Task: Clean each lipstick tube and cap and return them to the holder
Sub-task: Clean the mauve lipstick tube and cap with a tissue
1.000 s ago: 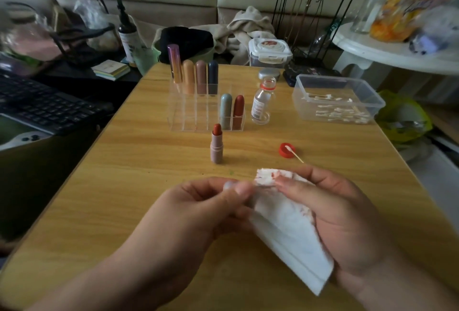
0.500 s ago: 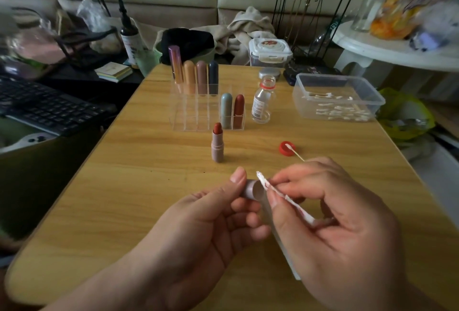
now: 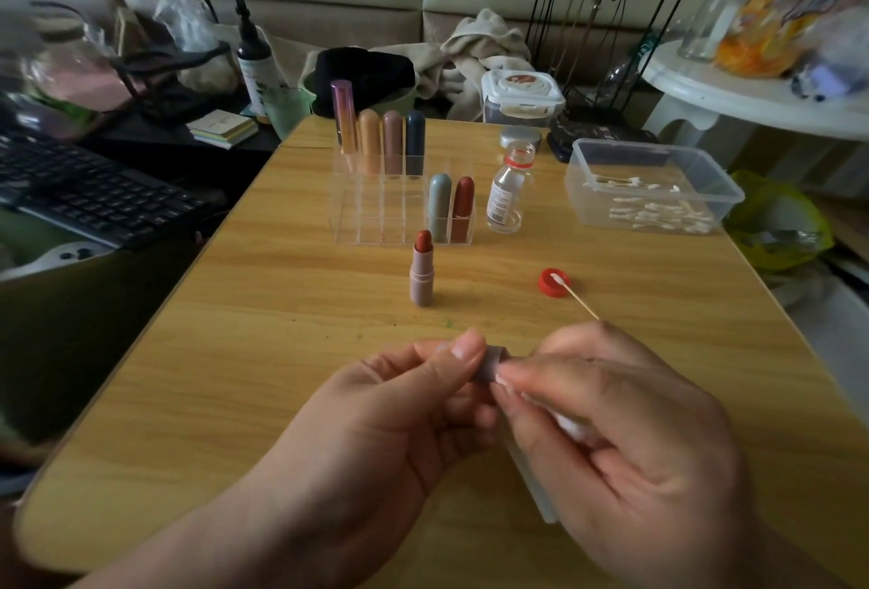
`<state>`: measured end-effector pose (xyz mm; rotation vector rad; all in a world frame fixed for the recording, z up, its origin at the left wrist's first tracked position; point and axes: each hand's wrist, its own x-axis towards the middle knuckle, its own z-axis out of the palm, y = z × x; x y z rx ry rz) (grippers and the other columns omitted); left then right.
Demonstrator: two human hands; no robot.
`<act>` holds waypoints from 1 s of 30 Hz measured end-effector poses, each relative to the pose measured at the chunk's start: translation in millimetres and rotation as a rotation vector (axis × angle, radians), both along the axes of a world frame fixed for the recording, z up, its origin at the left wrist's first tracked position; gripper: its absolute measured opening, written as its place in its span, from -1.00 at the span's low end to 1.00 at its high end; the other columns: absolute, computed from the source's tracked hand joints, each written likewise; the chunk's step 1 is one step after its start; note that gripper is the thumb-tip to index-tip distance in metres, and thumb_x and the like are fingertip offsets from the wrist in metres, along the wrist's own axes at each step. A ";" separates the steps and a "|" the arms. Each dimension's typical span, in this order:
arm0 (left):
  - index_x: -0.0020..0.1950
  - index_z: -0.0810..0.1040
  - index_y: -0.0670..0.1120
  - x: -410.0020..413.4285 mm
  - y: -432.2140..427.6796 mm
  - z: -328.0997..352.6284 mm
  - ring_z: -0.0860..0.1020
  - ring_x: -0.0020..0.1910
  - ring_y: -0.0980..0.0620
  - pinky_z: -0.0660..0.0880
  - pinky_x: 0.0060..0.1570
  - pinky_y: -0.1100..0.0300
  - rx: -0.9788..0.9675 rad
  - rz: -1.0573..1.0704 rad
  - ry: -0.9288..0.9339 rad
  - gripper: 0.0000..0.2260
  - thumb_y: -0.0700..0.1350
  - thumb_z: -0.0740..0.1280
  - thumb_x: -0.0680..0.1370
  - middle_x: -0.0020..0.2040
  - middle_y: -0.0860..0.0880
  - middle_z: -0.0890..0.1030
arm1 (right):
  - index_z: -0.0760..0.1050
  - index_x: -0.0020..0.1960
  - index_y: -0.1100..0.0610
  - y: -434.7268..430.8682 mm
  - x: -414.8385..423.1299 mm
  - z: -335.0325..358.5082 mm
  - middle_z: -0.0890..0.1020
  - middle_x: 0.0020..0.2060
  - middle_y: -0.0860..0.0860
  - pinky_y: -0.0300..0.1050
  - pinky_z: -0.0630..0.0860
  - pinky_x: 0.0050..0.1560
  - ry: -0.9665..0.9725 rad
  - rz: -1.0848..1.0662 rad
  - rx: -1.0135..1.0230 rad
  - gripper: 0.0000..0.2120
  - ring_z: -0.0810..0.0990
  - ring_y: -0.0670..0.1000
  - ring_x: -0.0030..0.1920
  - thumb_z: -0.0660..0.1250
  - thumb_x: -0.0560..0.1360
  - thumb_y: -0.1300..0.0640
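Observation:
My left hand [image 3: 404, 405] pinches a small mauve lipstick cap [image 3: 493, 361] near the table's front. My right hand [image 3: 625, 438] grips a folded white tissue [image 3: 571, 424] and its fingertips press against the cap's open end. An uncapped pink lipstick tube [image 3: 422, 269] with its red stick raised stands upright in front of the clear acrylic holder [image 3: 371, 217]. Several capped lipsticks stand in the holder, along its back row and at its front right.
A small clear bottle [image 3: 507, 191] stands right of the holder, its red cap [image 3: 554, 282] lying on the table with a cotton swab [image 3: 579, 299] resting on it. A plastic box of swabs [image 3: 653, 186] sits at the right. A keyboard [image 3: 89, 193] lies left of the wooden table [image 3: 263, 353].
The tissue was spread out between both hands. It is now folded up in my right hand and its tip has been pushed against the cap's opening. The hands have moved closer together.

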<state>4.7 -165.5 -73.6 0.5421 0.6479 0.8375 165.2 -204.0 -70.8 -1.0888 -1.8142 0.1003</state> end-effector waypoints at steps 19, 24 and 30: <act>-0.06 0.63 -0.23 -22.9 14.3 8.9 0.49 -0.34 -0.08 0.46 -0.37 0.14 0.401 -0.231 0.395 -0.68 0.01 0.50 0.41 -0.25 -0.23 0.55 | 0.48 -0.17 -0.03 -3.0 3.6 3.6 0.68 -0.24 0.03 0.03 0.60 -0.40 0.508 0.173 -0.435 -0.79 0.68 0.08 -0.30 0.50 0.45 0.18; -0.30 0.58 -0.12 -24.4 13.7 16.9 0.32 -0.54 -0.04 0.24 -0.51 0.16 0.241 -0.476 0.440 -0.53 0.28 0.29 0.49 -0.44 -0.15 0.38 | 0.52 -0.13 0.17 -0.3 14.6 0.0 0.59 -0.21 0.03 -0.05 0.55 -0.27 0.151 0.156 -0.188 -0.86 0.63 0.06 -0.26 0.46 0.47 0.34; -0.09 0.58 -0.06 -20.5 6.2 1.4 0.41 -0.46 -0.04 0.38 -0.48 0.13 0.554 -0.219 0.617 -0.67 0.21 0.36 0.47 -0.37 -0.05 0.48 | 0.51 -0.17 -0.03 -3.3 3.0 0.0 0.70 -0.24 0.08 0.12 0.59 -0.28 0.543 0.150 -0.637 -0.85 0.64 0.21 -0.27 0.45 0.43 0.16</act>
